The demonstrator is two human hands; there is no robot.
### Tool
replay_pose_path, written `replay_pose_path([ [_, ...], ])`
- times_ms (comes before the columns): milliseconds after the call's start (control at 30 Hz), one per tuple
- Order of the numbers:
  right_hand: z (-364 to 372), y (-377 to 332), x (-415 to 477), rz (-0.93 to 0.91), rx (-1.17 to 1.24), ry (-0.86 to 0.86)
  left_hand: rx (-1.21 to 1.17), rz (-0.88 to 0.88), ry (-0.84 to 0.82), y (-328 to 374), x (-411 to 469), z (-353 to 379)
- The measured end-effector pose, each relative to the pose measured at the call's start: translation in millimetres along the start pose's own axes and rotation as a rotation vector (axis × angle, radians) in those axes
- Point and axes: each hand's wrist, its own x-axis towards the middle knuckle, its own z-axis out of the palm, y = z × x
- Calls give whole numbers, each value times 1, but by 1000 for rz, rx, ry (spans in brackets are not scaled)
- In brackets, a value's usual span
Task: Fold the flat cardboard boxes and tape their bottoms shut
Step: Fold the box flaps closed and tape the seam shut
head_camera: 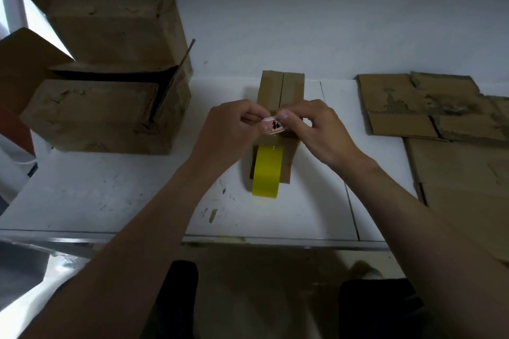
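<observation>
Two folded brown cardboard boxes (pixel 110 107) stand left of the grip; flat brown cardboard sheets (pixel 407 107) lie right. Beneath it rests a small brown cardboard box (pixel 281 88), seam up for taping. The yellow tape roll (pixel 266 170) stands just nearer. The left hand (pixel 228 129) and right hand (pixel 319 129) pinch a white printed tab (pixel 275 126), likely to peel the tape's end free.

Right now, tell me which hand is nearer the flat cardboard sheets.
Right. The right hand sits just left of the flat cardboard sheets, bare table between them; the left hand is farther left, across the small box. Both pinch the printed label.
</observation>
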Motion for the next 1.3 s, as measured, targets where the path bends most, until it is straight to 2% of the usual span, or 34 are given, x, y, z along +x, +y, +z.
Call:
replay_pose_path([
  [100, -2, 1, 2, 61, 47, 8, 15, 7, 29, 4, 5, 4],
  [233, -8, -4, 1, 207, 403, -18, 57, 79, 56, 6, 5, 4],
  [333, -10, -7, 3, 287, 509, -7, 87, 120, 66, 7, 3, 4],
  [400, -11, -7, 4, 326, 556, 49, 106, 43, 123, 2, -1, 6],
  [467, -12, -6, 5, 370, 627, 124, 126, -176, 111, -9, -5, 8],
  [500, -13, -4, 5, 383, 646, 150, 106, -308, 48, -15, -6, 9],
  [533, -13, -3, 5, 379, 631, 164, 60, -426, -50, -20, -7, 11],
  [600, -10, 0, 4, 287, 417, 134, -70, -594, -291, -27, -11, 18],
  [667, -1, 3, 1, 208, 222, 54, -205, -683, -427, -26, -18, 29],
  [767, 12, 11, -5, 141, 91, -34, -404, -675, -369, -16, -24, 44],
  [833, 15, 19, -6, 114, 45, -33, -488, -692, -288, -9, -26, 47],
  [933, 15, 28, -7, 82, 15, -23, -557, -705, -261, -5, -26, 50],
  [1067, 18, 33, -9, 28, 7, -25, -590, -724, -328, -6, -20, 47],
  [1200, 18, 36, -9, 6, -11, -4, -707, -868, -456, -4, -24, 44],
  [1300, 19, 36, -8, 1, -14, -3, -683, -911, -458, -9, -25, 44],
])
